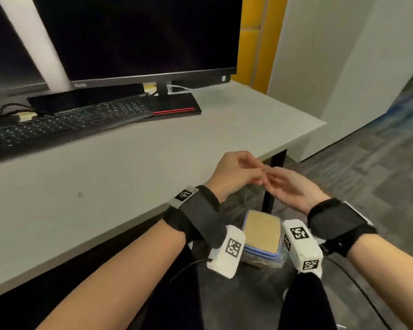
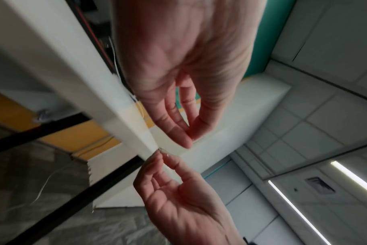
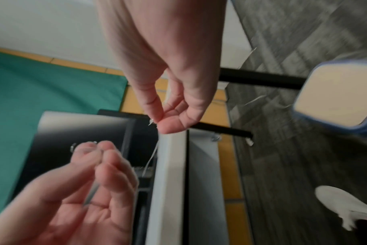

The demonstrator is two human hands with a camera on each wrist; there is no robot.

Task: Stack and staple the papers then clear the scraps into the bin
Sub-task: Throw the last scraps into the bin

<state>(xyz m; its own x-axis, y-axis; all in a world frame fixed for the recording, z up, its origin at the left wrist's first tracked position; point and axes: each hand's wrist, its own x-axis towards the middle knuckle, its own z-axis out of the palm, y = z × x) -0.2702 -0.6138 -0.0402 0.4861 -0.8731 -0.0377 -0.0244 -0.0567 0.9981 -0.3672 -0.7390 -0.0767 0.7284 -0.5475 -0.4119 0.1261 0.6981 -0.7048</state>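
Observation:
My two hands meet fingertip to fingertip just past the desk's point(image 1: 153, 163) front right corner, above a blue-rimmed bin point(image 1: 260, 254) on the floor. The right hand point(image 1: 268, 173) pinches a tiny white scrap point(image 3: 151, 122) between thumb and forefinger point(image 2: 162, 153). The left hand point(image 1: 258, 181) has its fingers curled and its tips gathered point(image 2: 190, 134). A thin pale strip point(image 3: 92, 190) shows blurred against the left hand's fingers; whether it is held I cannot tell. Another thin strip point(image 1: 246, 203) hangs in the air between the hands and the bin. No stacked papers or stapler are in view.
A keyboard point(image 1: 57, 125) and monitor point(image 1: 138, 36) stand at the back left of the desk. A black desk leg point(image 1: 267, 203) runs down beside the bin point(image 3: 325, 121). A white shoe point(image 3: 342, 205) rests on the grey carpet. My legs sit either side of the bin.

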